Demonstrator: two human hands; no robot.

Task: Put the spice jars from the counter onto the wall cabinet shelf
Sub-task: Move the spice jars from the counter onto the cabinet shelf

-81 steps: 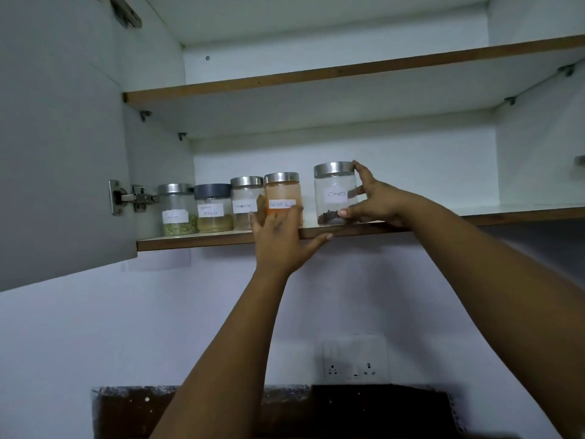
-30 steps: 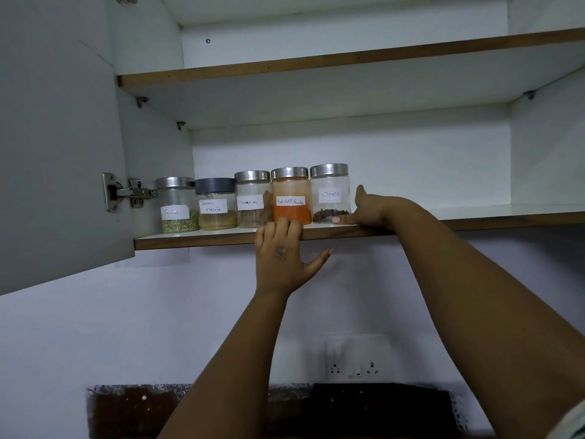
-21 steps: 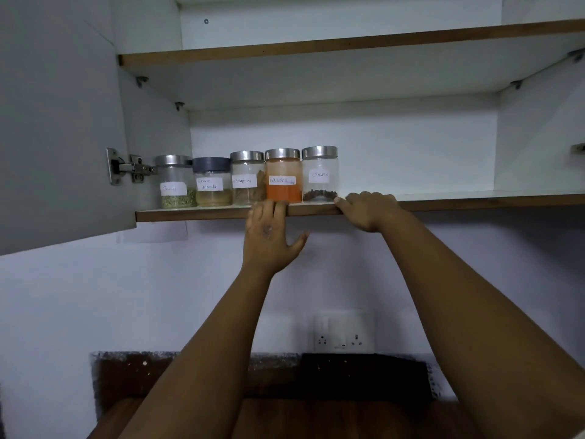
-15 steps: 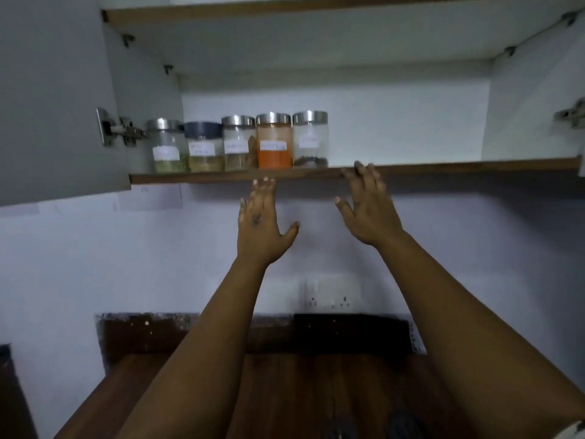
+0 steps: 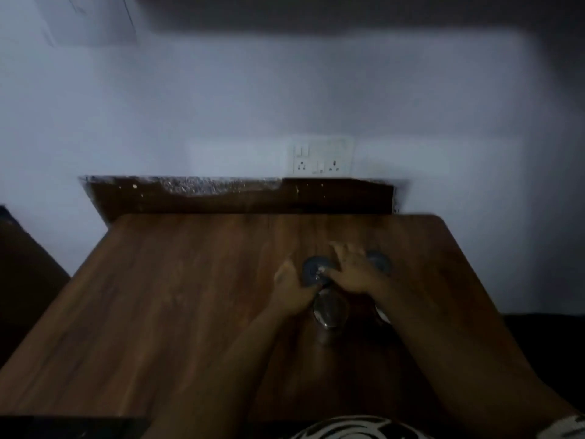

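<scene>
Brown wooden counter (image 5: 177, 299): several metal-lidded glass spice jars (image 5: 329, 308) clustered centre-right. Left hand (image 5: 292, 288) & right hand (image 5: 354, 274) placed over the jars; grip cannot be told, blurred.

My head view was blurred and dim. Both hands were down on the wooden counter (image 5: 177, 299) among a cluster of jars (image 5: 329, 308): the left hand (image 5: 292, 288) beside a dark-lidded jar (image 5: 315, 271), the right hand (image 5: 356, 275) over it. I couldn't tell whether either gripped. A wall socket (image 5: 319, 160) sat above.
</scene>
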